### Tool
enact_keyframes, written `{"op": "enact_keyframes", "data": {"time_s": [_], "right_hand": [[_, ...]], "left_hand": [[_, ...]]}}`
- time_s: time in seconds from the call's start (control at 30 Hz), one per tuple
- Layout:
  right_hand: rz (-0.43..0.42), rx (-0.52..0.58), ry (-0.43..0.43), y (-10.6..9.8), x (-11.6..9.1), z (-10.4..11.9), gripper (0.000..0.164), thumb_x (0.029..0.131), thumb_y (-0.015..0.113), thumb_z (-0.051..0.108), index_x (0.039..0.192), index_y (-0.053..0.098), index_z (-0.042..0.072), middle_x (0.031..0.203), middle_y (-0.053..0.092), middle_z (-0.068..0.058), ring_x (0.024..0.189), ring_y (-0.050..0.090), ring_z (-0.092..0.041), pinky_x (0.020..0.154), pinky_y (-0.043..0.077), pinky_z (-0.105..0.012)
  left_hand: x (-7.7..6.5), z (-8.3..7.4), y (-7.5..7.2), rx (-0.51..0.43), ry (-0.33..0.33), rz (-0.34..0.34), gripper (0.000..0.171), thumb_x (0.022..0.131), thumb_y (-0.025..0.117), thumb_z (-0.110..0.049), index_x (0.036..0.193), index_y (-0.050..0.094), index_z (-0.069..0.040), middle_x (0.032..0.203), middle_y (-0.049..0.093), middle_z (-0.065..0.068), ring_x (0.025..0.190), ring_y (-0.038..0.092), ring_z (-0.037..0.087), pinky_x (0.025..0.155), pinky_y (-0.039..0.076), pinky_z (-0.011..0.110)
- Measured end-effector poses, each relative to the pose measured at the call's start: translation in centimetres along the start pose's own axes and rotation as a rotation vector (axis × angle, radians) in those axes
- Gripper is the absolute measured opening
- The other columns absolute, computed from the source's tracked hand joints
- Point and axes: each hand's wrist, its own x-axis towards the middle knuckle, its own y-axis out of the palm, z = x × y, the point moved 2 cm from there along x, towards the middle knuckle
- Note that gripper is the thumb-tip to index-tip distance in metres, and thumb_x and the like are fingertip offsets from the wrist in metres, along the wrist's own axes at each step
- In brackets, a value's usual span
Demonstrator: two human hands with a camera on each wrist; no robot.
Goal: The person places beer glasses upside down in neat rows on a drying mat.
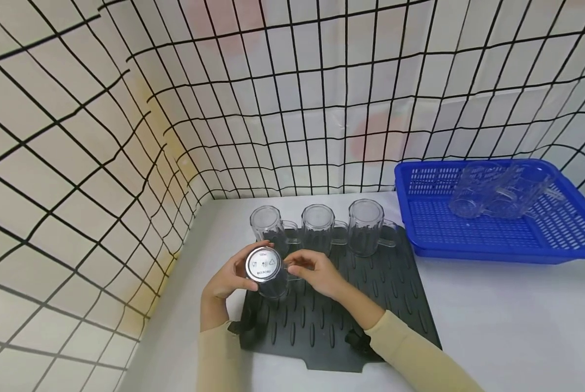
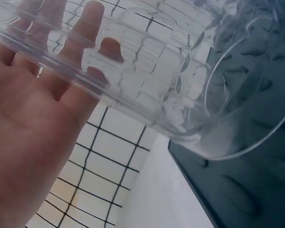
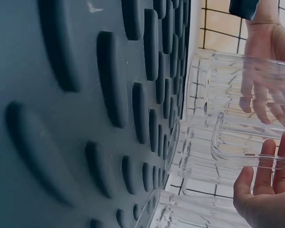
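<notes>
A clear glass mug [image 1: 264,265], upside down with its marked base facing up, is held over the front left of the dark ridged mat [image 1: 321,337]. My left hand [image 1: 228,277] grips its body from the left, thumb in front and fingers behind. From the other side my right hand [image 1: 319,274] pinches the mug's handle, which also shows in the right wrist view beside the fingers [image 3: 268,152]. The left wrist view has the mug's rim [image 2: 247,156] above the mat. Behind it stand three upturned mugs, the left one [image 1: 266,219], middle [image 1: 318,218] and right [image 1: 365,212].
A blue plastic basket [image 1: 434,239] stands at the back right, with clear mugs [image 1: 510,193] lying in its far part. Black wire grid [image 1: 321,98] rises behind and to the left. White tabletop [image 1: 507,321] extends right of the mat.
</notes>
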Motion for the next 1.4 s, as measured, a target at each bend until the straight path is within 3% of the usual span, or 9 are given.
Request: {"op": "enact_keyframes", "data": {"time_s": [0.13, 0.37, 0.5, 0.7, 0.87, 1.0, 1.17, 1.4], "right_hand": [[-0.005, 0.006, 0.009, 0.3, 0.5, -0.5, 0.025, 0.097, 0.061, 0.011, 0.119, 0.065, 0.0, 0.116, 0.065, -0.015, 0.103, 0.064, -0.027, 0.084, 0.054, -0.034], [-0.026, 0.002, 0.013, 0.7, 0.7, 0.5, 0.026, 0.097, 0.058, 0.003, 0.119, 0.061, -0.009, 0.115, 0.063, -0.025, 0.103, 0.063, -0.035, 0.085, 0.053, -0.034], [-0.04, -0.003, 0.03, 0.7, 0.5, 2.0, 0.025, 0.097, 0.057, 0.0, 0.118, 0.06, -0.013, 0.113, 0.063, -0.028, 0.103, 0.063, -0.038, 0.085, 0.053, -0.036], [-0.046, 0.003, 0.057, 0.8, 0.6, 2.0, 0.025, 0.096, 0.058, 0.001, 0.118, 0.061, -0.011, 0.114, 0.064, -0.025, 0.103, 0.063, -0.036, 0.085, 0.053, -0.034], [-0.046, 0.009, 0.05, 0.8, 0.8, 2.0, 0.025, 0.097, 0.056, 0.001, 0.119, 0.06, -0.011, 0.115, 0.063, -0.026, 0.103, 0.063, -0.035, 0.085, 0.053, -0.034], [-0.04, 0.042, 0.063, 0.8, 0.9, 2.4, 0.027, 0.098, 0.055, 0.001, 0.121, 0.059, -0.012, 0.117, 0.062, -0.027, 0.107, 0.061, -0.038, 0.089, 0.052, -0.043], [-0.03, 0.066, 0.083, 0.9, 1.1, 2.3, 0.029, 0.101, 0.051, 0.003, 0.124, 0.055, -0.014, 0.121, 0.06, -0.029, 0.115, 0.057, -0.041, 0.094, 0.048, -0.049], [-0.063, 0.14, 0.105, 1.2, 1.7, -0.9, 0.035, 0.104, 0.043, 0.006, 0.132, 0.049, -0.015, 0.125, 0.057, -0.031, 0.12, 0.052, -0.043, 0.103, 0.04, -0.053]], "left_hand": [[-0.1, 0.3, -0.5, -0.017, -0.015, -0.016, 0.084, 0.077, 0.083, -0.009, 0.148, 0.037, -0.004, 0.148, 0.04, 0.013, 0.125, 0.049, 0.024, 0.093, 0.049, 0.033], [-0.1, 0.7, -1.1, -0.027, -0.009, -0.027, 0.083, 0.078, 0.081, -0.006, 0.149, 0.036, -0.003, 0.151, 0.03, 0.027, 0.127, 0.047, 0.025, 0.096, 0.048, 0.033], [-0.1, 1.1, -1.2, -0.036, 0.003, -0.024, 0.084, 0.079, 0.08, -0.006, 0.15, 0.034, -0.004, 0.152, 0.031, 0.022, 0.131, 0.043, 0.025, 0.099, 0.045, 0.034], [-0.1, 2.1, -1.8, -0.075, 0.014, -0.009, 0.086, 0.082, 0.079, -0.01, 0.153, 0.03, -0.007, 0.153, 0.033, 0.011, 0.131, 0.041, 0.025, 0.102, 0.043, 0.034], [0.0, 2.4, -2.1, -0.087, 0.055, 0.003, 0.087, 0.084, 0.078, -0.012, 0.153, 0.026, -0.002, 0.154, 0.03, 0.017, 0.133, 0.041, 0.026, 0.104, 0.04, 0.034], [-0.1, 2.3, -2.3, -0.089, 0.083, -0.001, 0.087, 0.084, 0.077, -0.006, 0.152, 0.024, 0.002, 0.155, 0.026, 0.023, 0.135, 0.039, 0.027, 0.107, 0.038, 0.036], [-0.3, 2.4, -2.6, -0.094, 0.155, -0.026, 0.081, 0.085, 0.073, 0.0, 0.151, 0.025, 0.005, 0.154, 0.032, 0.019, 0.136, 0.037, 0.029, 0.108, 0.037, 0.037], [-0.4, 1.8, -2.6, -0.097, 0.282, -0.116, 0.078, 0.086, 0.071, -0.003, 0.149, 0.027, 0.009, 0.152, 0.039, 0.013, 0.141, 0.031, 0.024, 0.114, 0.025, 0.032]]}}
